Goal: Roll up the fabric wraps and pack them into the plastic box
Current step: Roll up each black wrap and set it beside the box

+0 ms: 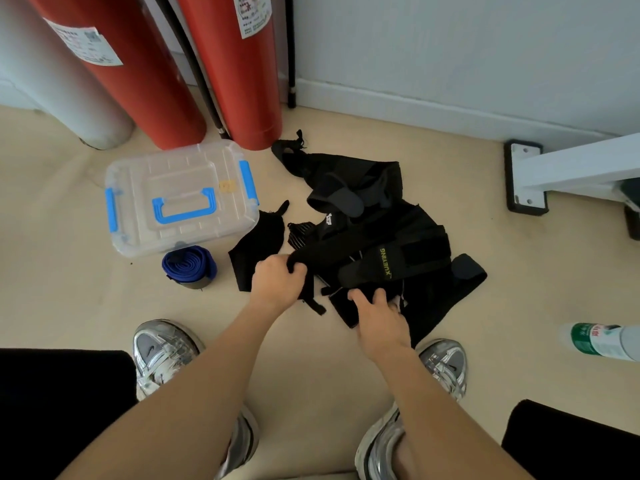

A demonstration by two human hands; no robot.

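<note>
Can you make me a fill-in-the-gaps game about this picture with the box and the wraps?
The plastic box has a handle coloured ____. The lettered wrap reads ____. The left hand and right hand both grip wraps coloured ____. The two labelled cylinders behind the box are ____.
Missing words: blue, XUEYING, black, red.

You have black fabric wraps [363, 216] (one lettered in yellow-green), a rolled blue wrap [188, 266], a clear plastic box [180, 199] with blue latches, and red cylinders [239, 81] behind.
</note>
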